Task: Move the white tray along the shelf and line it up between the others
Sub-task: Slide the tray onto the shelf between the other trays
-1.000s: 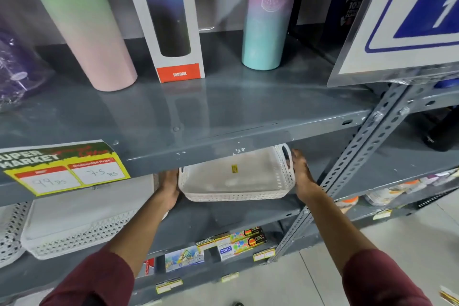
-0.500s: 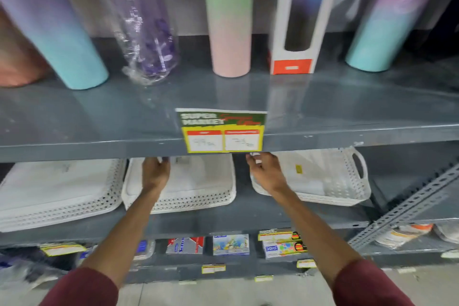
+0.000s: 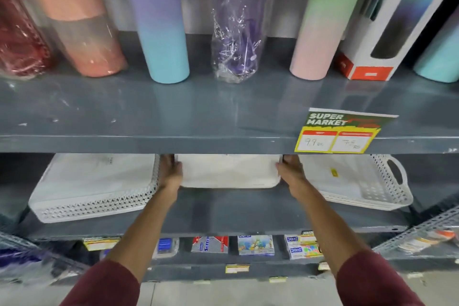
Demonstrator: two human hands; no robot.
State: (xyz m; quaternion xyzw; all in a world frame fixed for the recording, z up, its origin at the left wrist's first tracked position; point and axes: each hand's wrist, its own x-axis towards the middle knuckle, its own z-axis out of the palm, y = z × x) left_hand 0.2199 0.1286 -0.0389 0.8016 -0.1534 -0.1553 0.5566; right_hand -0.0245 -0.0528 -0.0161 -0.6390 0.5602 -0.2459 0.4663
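A white tray (image 3: 229, 172) sits on the grey middle shelf (image 3: 236, 208), between a stack of white perforated trays (image 3: 96, 189) on its left and a white basket tray with a handle hole (image 3: 367, 181) on its right. My left hand (image 3: 171, 171) grips the middle tray's left edge. My right hand (image 3: 289, 171) grips its right edge. The tray's back part is hidden under the upper shelf's front lip. Its front edge lies further back than the fronts of its neighbours.
The upper shelf (image 3: 223, 112) carries tall tumblers and wrapped bottles, with a yellow price tag (image 3: 340, 134) on its lip. Small boxed goods (image 3: 255, 245) lie on the lowest shelf. A slotted metal upright (image 3: 422, 228) rises at the right.
The view has swung left along the shelf. My hands have closed on the middle tray's two sides, and it now sits further back on the shelf, its perforated front no longer showing.
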